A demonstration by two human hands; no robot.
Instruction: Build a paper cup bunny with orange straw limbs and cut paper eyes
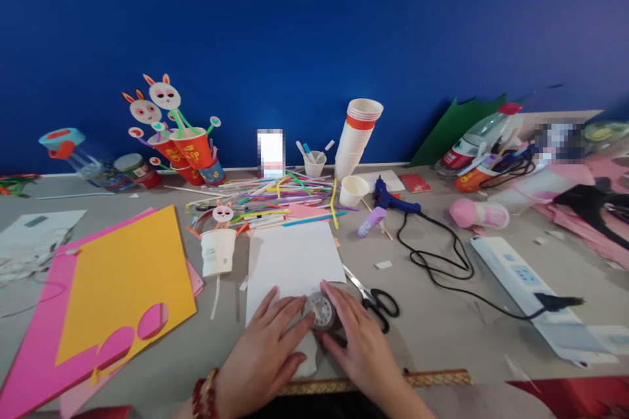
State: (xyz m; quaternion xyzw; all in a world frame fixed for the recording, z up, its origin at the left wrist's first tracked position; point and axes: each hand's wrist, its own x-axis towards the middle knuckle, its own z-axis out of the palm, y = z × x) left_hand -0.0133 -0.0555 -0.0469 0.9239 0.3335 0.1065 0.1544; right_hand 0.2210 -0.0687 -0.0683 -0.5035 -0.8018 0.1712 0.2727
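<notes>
The paper (295, 252) is plain white, the roll (321, 311) grey, the glue gun (392, 200) deep blue.

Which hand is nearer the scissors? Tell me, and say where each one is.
Right. The right hand lies just to the left of the scissors. The left hand is farther off, on the other side of the tape roll.

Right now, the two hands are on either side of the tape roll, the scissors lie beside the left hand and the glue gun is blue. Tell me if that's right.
Not quite: the scissors lie beside the right hand, not the left hand; the head view shows it. The hands are on either side of the tape roll, and the glue gun is blue.
</notes>
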